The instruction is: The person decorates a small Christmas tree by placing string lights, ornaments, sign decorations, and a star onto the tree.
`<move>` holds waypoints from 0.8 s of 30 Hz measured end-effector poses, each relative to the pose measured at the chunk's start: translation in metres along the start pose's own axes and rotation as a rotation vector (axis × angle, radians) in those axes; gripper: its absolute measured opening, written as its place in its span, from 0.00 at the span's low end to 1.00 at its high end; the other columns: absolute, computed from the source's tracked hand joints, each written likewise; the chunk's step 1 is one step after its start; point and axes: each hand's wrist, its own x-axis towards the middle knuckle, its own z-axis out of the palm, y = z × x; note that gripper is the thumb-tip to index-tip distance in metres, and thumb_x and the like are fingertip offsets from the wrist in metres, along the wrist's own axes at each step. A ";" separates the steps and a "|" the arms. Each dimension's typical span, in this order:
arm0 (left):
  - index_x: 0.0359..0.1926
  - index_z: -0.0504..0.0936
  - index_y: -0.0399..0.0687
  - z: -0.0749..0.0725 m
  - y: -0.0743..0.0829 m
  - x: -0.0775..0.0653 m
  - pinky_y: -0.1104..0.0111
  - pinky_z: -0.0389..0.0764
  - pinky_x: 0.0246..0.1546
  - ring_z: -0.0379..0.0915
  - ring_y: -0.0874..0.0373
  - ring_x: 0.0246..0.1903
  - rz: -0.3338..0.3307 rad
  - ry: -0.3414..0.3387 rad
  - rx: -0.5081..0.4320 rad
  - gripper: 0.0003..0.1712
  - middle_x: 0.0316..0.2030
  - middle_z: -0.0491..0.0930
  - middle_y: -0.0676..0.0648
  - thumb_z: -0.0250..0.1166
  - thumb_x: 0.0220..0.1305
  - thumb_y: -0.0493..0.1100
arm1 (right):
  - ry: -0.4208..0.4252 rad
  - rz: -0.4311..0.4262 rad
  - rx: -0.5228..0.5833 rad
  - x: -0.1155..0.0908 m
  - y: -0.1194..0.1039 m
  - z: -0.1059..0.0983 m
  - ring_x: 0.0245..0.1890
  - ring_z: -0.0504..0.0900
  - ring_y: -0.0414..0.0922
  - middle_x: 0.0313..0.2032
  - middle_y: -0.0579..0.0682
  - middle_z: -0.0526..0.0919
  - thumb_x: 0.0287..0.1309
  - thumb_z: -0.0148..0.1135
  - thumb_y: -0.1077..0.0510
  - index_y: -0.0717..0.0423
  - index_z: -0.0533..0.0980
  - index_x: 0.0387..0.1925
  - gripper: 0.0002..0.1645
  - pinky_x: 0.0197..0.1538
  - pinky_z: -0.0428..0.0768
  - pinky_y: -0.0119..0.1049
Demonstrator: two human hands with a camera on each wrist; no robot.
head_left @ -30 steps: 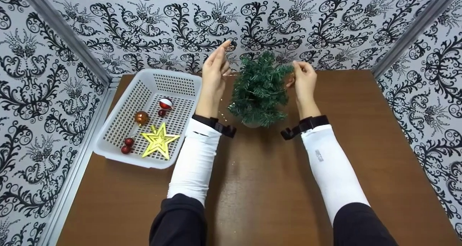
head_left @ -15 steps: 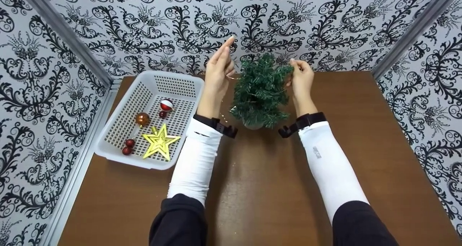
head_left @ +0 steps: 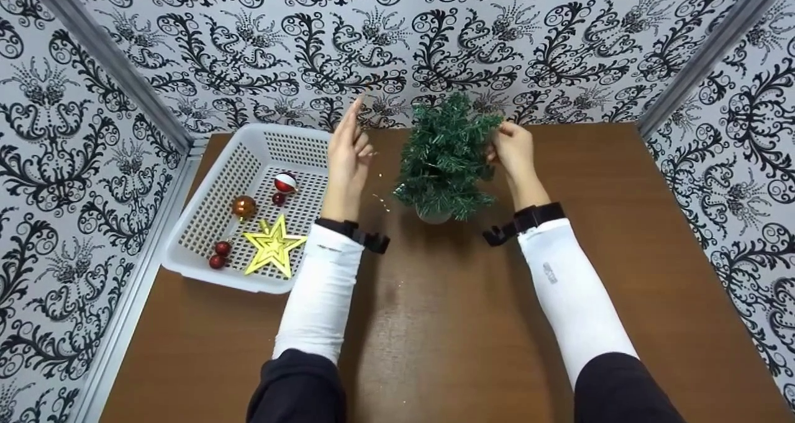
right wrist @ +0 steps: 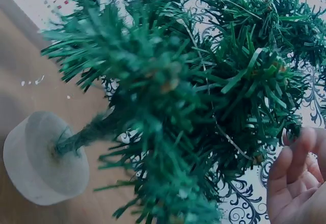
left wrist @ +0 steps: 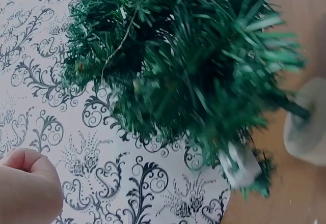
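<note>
A small green artificial Christmas tree (head_left: 444,156) stands on a pale round base (right wrist: 46,158). A thin light wire (right wrist: 206,76) runs over its branches. My left hand (head_left: 349,165) is left of the tree, apart from it, with its index finger pointing up and the other fingers bent. Whether it holds wire is too fine to see. At the tree's right side my right hand (head_left: 514,150) pinches the tip of a branch. In the right wrist view, the right fingers (right wrist: 300,142) meet green needles. A white plastic piece (left wrist: 239,165) sits among the branches.
Left of the tree is a white perforated basket (head_left: 186,258) holding a gold star (head_left: 274,247), an orange bauble (head_left: 243,207), a red-and-white bauble (head_left: 285,182) and small red balls (head_left: 218,255). Light specks dot the brown table (head_left: 447,336). Patterned walls (head_left: 435,44) enclose it.
My left hand has drawn away leftward and lower; the strand earlier seen between it and the tree no longer shows. My right hand has shifted slightly down beside the branch tip.
</note>
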 end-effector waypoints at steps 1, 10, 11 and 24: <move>0.65 0.66 0.44 -0.004 0.002 -0.004 0.82 0.55 0.11 0.50 0.70 0.12 -0.004 0.009 -0.004 0.23 0.23 0.69 0.60 0.49 0.71 0.42 | -0.019 0.000 -0.002 -0.002 0.001 -0.002 0.08 0.71 0.37 0.11 0.45 0.73 0.61 0.53 0.64 0.58 0.73 0.26 0.07 0.14 0.72 0.28; 0.58 0.69 0.29 -0.024 0.018 -0.062 0.80 0.53 0.11 0.49 0.69 0.11 0.125 -0.016 0.250 0.20 0.12 0.56 0.58 0.49 0.70 0.37 | -0.159 -0.133 0.051 -0.025 0.011 -0.031 0.21 0.83 0.40 0.22 0.46 0.84 0.60 0.59 0.61 0.60 0.77 0.43 0.10 0.24 0.81 0.29; 0.57 0.71 0.28 -0.024 0.018 -0.069 0.80 0.53 0.12 0.50 0.69 0.11 0.144 -0.022 0.315 0.19 0.13 0.58 0.57 0.50 0.70 0.37 | -0.156 -0.156 0.054 -0.029 0.012 -0.034 0.22 0.84 0.40 0.23 0.46 0.84 0.60 0.59 0.62 0.62 0.77 0.43 0.11 0.25 0.81 0.30; 0.47 0.82 0.40 -0.026 0.006 -0.133 0.78 0.72 0.27 0.68 0.72 0.21 0.245 -0.115 1.062 0.13 0.44 0.83 0.42 0.56 0.66 0.38 | 0.210 -1.092 -0.356 -0.102 0.016 -0.015 0.38 0.81 0.44 0.36 0.55 0.84 0.50 0.60 0.74 0.63 0.80 0.39 0.13 0.48 0.78 0.27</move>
